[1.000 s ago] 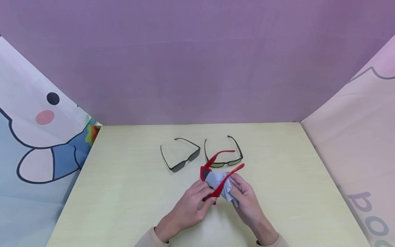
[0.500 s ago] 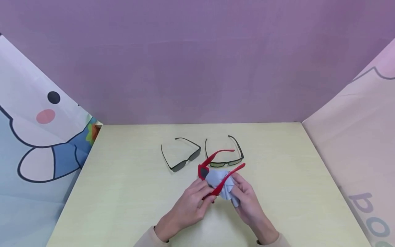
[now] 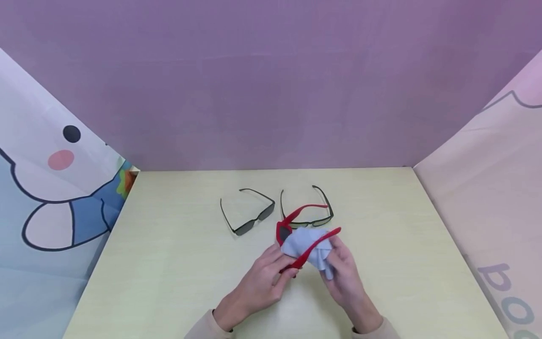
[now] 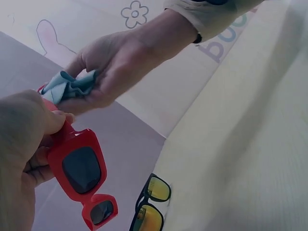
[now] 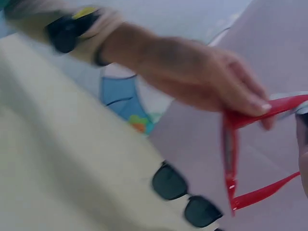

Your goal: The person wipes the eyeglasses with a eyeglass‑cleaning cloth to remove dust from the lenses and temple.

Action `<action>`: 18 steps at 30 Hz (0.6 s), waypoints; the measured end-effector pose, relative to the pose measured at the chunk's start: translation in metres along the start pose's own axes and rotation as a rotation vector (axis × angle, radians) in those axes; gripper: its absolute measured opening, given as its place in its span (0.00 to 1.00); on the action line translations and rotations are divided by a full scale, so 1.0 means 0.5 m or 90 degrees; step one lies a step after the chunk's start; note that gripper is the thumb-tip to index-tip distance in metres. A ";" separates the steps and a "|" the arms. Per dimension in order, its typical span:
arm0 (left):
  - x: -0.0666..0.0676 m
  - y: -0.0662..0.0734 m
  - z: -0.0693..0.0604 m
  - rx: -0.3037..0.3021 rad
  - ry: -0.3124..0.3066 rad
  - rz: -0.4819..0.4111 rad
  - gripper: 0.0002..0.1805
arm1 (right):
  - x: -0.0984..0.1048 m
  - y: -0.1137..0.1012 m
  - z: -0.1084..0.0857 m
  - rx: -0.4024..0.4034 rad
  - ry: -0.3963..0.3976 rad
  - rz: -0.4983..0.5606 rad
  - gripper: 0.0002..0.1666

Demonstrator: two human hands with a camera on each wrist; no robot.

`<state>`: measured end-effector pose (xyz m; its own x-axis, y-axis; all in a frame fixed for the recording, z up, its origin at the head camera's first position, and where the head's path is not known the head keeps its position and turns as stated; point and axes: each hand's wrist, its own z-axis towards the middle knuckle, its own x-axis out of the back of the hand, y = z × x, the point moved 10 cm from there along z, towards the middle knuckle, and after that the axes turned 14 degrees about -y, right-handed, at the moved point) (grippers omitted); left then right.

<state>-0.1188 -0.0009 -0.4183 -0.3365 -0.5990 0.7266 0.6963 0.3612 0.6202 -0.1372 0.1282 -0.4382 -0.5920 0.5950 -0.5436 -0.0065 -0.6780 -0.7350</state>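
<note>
In the head view the left hand (image 3: 261,283) pinches the red glasses (image 3: 306,255) by the frame near one hinge, with both arms unfolded and pointing up and to the right. A light blue cloth (image 3: 302,240) is bunched in the fingers of the right hand (image 3: 348,282) and lies between the two red arms. The left wrist view shows the dark lenses of the red glasses (image 4: 82,168) facing the camera, the cloth (image 4: 70,87) behind them. Fingers of the left hand (image 5: 192,77) grip the red frame in the right wrist view.
Black glasses with dark lenses (image 3: 245,228) lie unfolded on the pale table (image 3: 169,263). To their right lie black glasses with greenish lenses (image 3: 330,207), partly behind the red ones. A purple backdrop (image 3: 271,94) rises behind the table, with printed cloths at both sides.
The right hand and the cloth have moved slightly right and up. The red glasses have shifted a little right since half a second ago; the left hand has barely moved.
</note>
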 end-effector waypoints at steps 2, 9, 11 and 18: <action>0.000 -0.001 -0.001 0.004 -0.001 -0.004 0.04 | -0.007 0.015 -0.004 -0.030 -0.015 -0.026 0.27; -0.005 -0.003 -0.005 0.008 -0.008 -0.011 0.05 | 0.000 -0.032 0.007 0.072 -0.018 0.021 0.25; -0.005 -0.001 -0.004 0.003 -0.007 -0.012 0.04 | 0.002 -0.046 0.010 0.102 -0.012 0.030 0.24; -0.002 0.002 -0.003 -0.005 -0.001 -0.014 0.03 | -0.013 -0.001 0.001 0.022 -0.027 0.013 0.27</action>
<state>-0.1166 -0.0008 -0.4189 -0.3528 -0.6054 0.7134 0.6937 0.3424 0.6336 -0.1339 0.1242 -0.4342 -0.6259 0.5628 -0.5399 -0.0215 -0.7044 -0.7094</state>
